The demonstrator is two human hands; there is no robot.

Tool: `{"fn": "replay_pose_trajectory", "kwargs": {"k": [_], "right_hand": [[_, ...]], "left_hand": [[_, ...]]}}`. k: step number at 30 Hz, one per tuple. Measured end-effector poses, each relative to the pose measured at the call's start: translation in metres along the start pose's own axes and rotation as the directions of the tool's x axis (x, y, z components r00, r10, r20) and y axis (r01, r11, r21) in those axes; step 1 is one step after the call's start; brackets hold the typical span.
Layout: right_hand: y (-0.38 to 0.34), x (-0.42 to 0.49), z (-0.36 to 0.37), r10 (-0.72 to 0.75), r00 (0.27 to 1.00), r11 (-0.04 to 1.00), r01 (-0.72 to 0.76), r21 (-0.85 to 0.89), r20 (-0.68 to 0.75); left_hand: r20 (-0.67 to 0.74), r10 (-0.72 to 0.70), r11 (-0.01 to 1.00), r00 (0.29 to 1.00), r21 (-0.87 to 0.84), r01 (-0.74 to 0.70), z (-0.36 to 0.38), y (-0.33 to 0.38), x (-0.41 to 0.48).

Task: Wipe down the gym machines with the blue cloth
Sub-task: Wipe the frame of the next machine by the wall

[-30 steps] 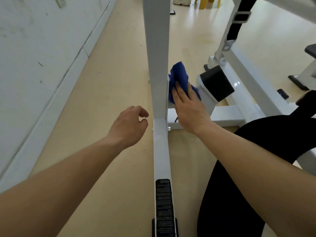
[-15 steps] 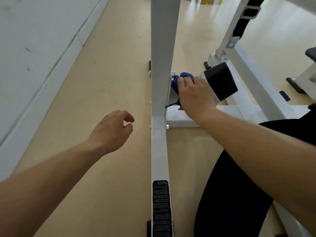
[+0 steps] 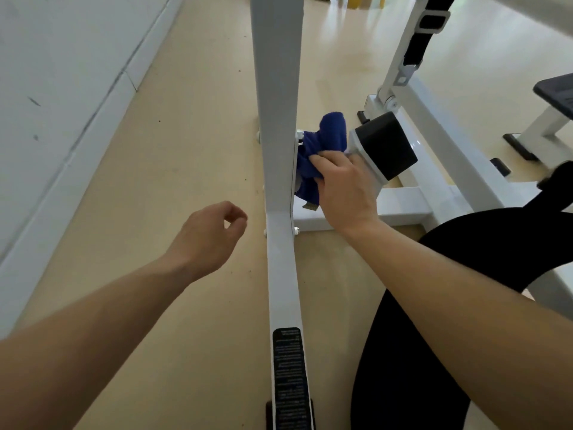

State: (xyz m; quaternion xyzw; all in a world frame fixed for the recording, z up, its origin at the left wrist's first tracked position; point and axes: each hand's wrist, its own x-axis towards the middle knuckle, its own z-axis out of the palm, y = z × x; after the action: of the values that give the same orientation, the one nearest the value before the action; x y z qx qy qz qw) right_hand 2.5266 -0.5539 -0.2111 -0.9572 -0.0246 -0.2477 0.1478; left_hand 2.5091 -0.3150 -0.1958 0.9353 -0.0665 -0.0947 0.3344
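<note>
Gym machine, white painted steel upright post (image 3: 276,88): rises from a flat white base bar (image 3: 283,274) that lies along the beige floor (image 3: 186,150) and runs toward the near edge of the view; bolt heads show at the joint of the two. Black printed label (image 3: 290,367): stuck on top of the base bar near its near end, text too small to read. White cross bar (image 3: 403,206): lies on the floor, branching off to the right from the foot of the post. Black square-ended block on a white arm (image 3: 386,144): just right of the post, tilted, above the cross bar. Blue terry cloth (image 3: 322,144): bunched in the gap between the post and the black block, touching the right face of the post, one fold standing up above the fingers and a small tag hanging at its lower end. Right hand (image 3: 344,187): fingers curled round the blue cloth, gripping it and holding it against the post; the back of the hand lies against the white arm of the block. Left hand (image 3: 207,234): in the air left of the post above the floor, fingers loosely curled with thumb and forefinger close together, holding nothing and touching nothing. Black strap with a metal buckle (image 3: 424,32): runs down a slanted white frame member at the far right. Dark padded bench seat (image 3: 555,88): at the right edge. White wall with skirting (image 3: 62,88): along the left edge of the floor. Black trouser leg (image 3: 434,336): lower right, beside the base bar.
</note>
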Motion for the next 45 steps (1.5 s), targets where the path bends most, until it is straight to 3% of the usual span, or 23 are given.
{"fn": "replay_pose_trajectory", "kwargs": {"k": [4, 7, 9, 13, 15, 19, 22, 24, 26, 28, 31, 34, 36, 39, 45], "right_hand": [[-0.002, -0.020, -0.014, 0.066, 0.986, 0.960, -0.104, 0.259, 0.153], [-0.009, -0.035, -0.027, 0.029, 0.936, 0.915, -0.167, 0.368, 0.352], [-0.012, -0.046, -0.031, 0.017, 0.914, 0.878, -0.208, 0.432, 0.406], [-0.004, -0.067, -0.031, 0.129, 0.940, 0.863, -0.264, 0.430, 0.317], [0.002, -0.074, -0.030, 0.131, 0.924, 0.845, -0.294, 0.447, 0.359], [0.000, -0.080, -0.031, 0.035, 0.890, 0.643, -0.367, 0.672, 0.454], [0.007, -0.074, -0.029, 0.141, 0.891, 0.686, -0.402, 0.607, 0.431], [0.012, -0.070, -0.023, 0.232, 0.874, 0.730, -0.447, 0.517, 0.428], [0.012, -0.060, -0.018, 0.326, 0.877, 0.724, -0.471, 0.503, 0.352], [0.008, -0.043, -0.013, 0.376, 0.910, 0.750, -0.410, 0.519, 0.174], [0.000, -0.013, 0.003, 0.334, 0.940, 0.855, -0.269, 0.443, -0.073], [-0.003, 0.001, 0.027, 0.271, 0.946, 0.911, -0.192, 0.366, -0.180], [0.000, -0.003, 0.041, 0.183, 0.956, 0.958, -0.122, 0.258, -0.228], [0.008, -0.011, 0.052, 0.106, 0.978, 0.988, -0.084, 0.129, -0.178], [0.020, -0.007, 0.032, 0.087, 0.966, 0.989, -0.054, 0.139, -0.244]], "left_hand": [[0.052, -0.041, 0.936, 0.998, -0.348, 0.057, 0.018, 0.029, 0.005], [0.177, -0.087, 0.813, 0.980, -0.555, 0.173, 0.036, 0.055, 0.003], [0.237, -0.105, 0.739, 0.966, -0.631, 0.235, 0.048, 0.064, 0.000], [0.152, -0.114, 0.752, 0.982, -0.632, 0.185, 0.060, 0.065, -0.001], [0.130, -0.106, 0.749, 0.986, -0.642, 0.165, 0.061, 0.066, 0.000], [0.152, -0.108, 0.718, 0.983, -0.672, 0.183, 0.064, 0.072, -0.001], [0.166, -0.142, 0.720, 0.976, -0.659, 0.217, 0.068, 0.068, -0.001], [0.128, -0.130, 0.799, 0.983, -0.574, 0.180, 0.068, 0.060, 0.000], [0.077, -0.127, 0.865, 0.989, -0.480, 0.149, 0.063, 0.053, -0.002], [0.033, -0.143, 0.876, 0.989, -0.462, 0.142, 0.057, 0.043, -0.003], [-0.001, -0.184, 0.872, 0.983, -0.461, 0.163, 0.047, 0.027, -0.005], [-0.028, -0.207, 0.872, 0.978, -0.458, 0.171, 0.040, 0.016, -0.005], [-0.042, -0.222, 0.865, 0.974, -0.470, 0.177, 0.036, 0.011, -0.004], [-0.045, -0.228, 0.866, 0.973, -0.467, 0.182, 0.034, 0.006, -0.005], [-0.055, -0.215, 0.871, 0.975, -0.462, 0.166, 0.028, 0.003, 0.000]]}}
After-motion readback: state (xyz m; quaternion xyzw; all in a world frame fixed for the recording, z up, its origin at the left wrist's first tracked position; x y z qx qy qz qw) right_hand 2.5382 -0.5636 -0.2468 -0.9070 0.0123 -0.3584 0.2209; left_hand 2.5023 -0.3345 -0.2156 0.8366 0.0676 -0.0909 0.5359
